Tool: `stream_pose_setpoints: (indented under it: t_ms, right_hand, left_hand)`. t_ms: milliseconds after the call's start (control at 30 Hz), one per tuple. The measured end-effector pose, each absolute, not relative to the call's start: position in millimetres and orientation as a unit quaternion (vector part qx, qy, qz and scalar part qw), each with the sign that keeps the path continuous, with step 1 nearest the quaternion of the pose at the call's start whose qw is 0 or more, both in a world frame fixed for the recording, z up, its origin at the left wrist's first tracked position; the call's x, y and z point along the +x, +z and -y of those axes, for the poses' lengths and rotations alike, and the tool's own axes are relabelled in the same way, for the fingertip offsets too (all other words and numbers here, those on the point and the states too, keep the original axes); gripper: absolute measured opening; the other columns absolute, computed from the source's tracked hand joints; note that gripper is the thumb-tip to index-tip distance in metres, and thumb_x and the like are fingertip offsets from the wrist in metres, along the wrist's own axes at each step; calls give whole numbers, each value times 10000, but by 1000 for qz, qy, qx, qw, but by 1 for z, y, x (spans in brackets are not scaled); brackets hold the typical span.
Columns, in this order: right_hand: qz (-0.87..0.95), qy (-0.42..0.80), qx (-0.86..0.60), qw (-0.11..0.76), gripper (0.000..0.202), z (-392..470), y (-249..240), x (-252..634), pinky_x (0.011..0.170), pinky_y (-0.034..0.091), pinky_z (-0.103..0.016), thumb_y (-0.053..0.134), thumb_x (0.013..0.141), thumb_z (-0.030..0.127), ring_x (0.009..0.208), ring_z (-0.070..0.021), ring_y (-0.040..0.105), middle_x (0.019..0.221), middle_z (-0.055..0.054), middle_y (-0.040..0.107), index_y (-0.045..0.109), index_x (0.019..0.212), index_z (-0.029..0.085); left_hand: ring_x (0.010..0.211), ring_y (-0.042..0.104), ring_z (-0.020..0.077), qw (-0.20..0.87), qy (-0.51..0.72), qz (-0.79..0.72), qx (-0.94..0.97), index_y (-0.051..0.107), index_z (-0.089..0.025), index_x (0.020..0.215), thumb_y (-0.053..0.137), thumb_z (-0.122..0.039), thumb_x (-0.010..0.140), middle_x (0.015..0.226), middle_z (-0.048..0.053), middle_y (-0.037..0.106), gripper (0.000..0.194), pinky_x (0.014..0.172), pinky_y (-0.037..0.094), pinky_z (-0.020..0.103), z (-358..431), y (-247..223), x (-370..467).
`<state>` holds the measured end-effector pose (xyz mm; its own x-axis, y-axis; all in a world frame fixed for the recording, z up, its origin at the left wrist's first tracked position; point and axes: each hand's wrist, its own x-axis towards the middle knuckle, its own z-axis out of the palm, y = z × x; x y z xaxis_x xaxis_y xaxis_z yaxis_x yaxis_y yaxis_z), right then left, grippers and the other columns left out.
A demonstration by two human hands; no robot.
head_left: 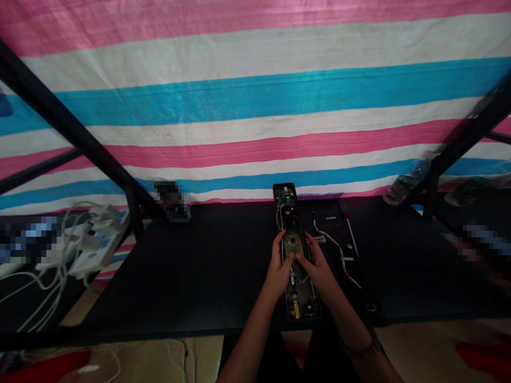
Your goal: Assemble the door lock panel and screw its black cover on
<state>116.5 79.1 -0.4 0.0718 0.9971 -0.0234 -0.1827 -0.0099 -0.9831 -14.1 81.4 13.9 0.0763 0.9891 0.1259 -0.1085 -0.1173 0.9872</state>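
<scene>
A long, narrow black device housing, its inside facing up, lies lengthwise on the dark table. A circuit board sits in its far end, a round metal part in its middle and a brass-coloured cylinder at its near end. Thin wires run along the inside. My left hand grips the housing's left side, and my right hand grips the right side. Both thumbs meet over the near edge of the round part; whether they press a small piece there cannot be made out.
Right of the housing are a white cable, a screwdriver and a dark panel. A plastic bottle stands by the right frame post. White power strips with cables lie at left. A striped sheet hangs behind the table.
</scene>
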Motion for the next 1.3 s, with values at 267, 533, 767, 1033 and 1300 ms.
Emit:
stream_pose_setpoints:
  t_ms: [267, 533, 767, 1033, 1300]
  right_hand:
    - [337, 568, -507, 553, 613, -76, 14, 111, 1072, 464, -502, 804, 682, 420, 1180, -323, 638, 1232, -79, 695, 605, 1231, 233]
    - [338, 568, -502, 557, 566, -75, 5, 112, 1067, 470, -508, 784, 703, 427, 1175, -325, 644, 1228, -73, 707, 639, 1217, 239]
    - [371, 552, -497, 557, 564, -77, -5, 113, 1062, 483, -499, 764, 754, 460, 1197, -321, 632, 1281, -77, 684, 631, 1255, 239]
    - [440, 446, -534, 568, 592, -77, 6, 131, 969, 539, -484, 730, 802, 464, 1130, -297, 648, 1292, -113, 640, 558, 1327, 254]
    - [694, 143, -591, 386, 409, -156, 55, 211, 1009, 497, -464, 582, 906, 362, 1106, -300, 631, 1235, -157, 639, 645, 1267, 180]
  left_hand:
    - [1443, 408, 255, 494, 529, -440, 531, 388, -258, 1447, 554, -203, 901, 1527, 84, 449, 574, 1224, 264, 429, -80, 16, -13]
    - [1402, 458, 261, 485, 533, -439, 537, 419, -260, 1418, 570, -220, 898, 1472, 85, 504, 543, 1203, 299, 435, -81, 17, -13]
    - [1395, 464, 262, 491, 537, -441, 525, 434, -261, 1410, 608, -250, 887, 1464, 81, 507, 552, 1199, 306, 420, -81, 18, -13]
    - [1343, 522, 250, 543, 548, -438, 461, 180, -317, 1566, 566, -393, 956, 1492, 97, 482, 726, 1147, 382, 433, -81, 10, -11]
    - [1355, 511, 244, 541, 550, -444, 454, 218, -293, 1568, 551, -506, 953, 1499, 101, 486, 731, 1139, 386, 398, -84, 9, -11]
